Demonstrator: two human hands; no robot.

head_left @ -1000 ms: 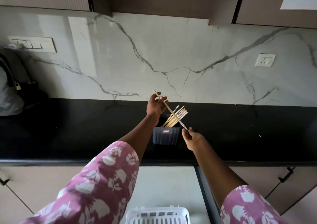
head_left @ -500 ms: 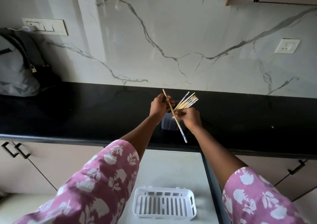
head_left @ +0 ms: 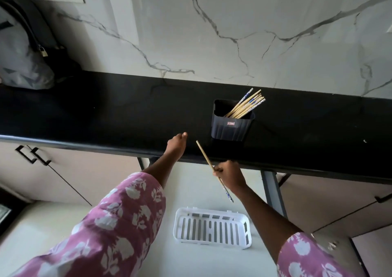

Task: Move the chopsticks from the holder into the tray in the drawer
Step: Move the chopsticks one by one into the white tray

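Note:
A dark ribbed holder [head_left: 232, 128] stands on the black counter [head_left: 106, 115] with several chopsticks [head_left: 247, 105] leaning out to its upper right. My right hand [head_left: 230, 176] grips one wooden chopstick [head_left: 204, 157] with a blue patterned end, held slanted over the counter's front edge. My left hand [head_left: 177, 145] hovers over the counter left of the holder, holding nothing, fingers loosely together. A white slotted tray [head_left: 212, 228] lies in the open pale drawer [head_left: 191, 262] below, between my forearms.
A grey and black bag [head_left: 23, 56] sits at the counter's far left against the marble wall. Cabinet doors with black handles [head_left: 34, 155] flank the drawer. A dark metal drawer rail [head_left: 273, 189] runs on the right.
My right hand has drawn one chopstick down and toward me, away from the holder. My left hand has let go of it and dropped left. My view has tilted down, showing more of the drawer.

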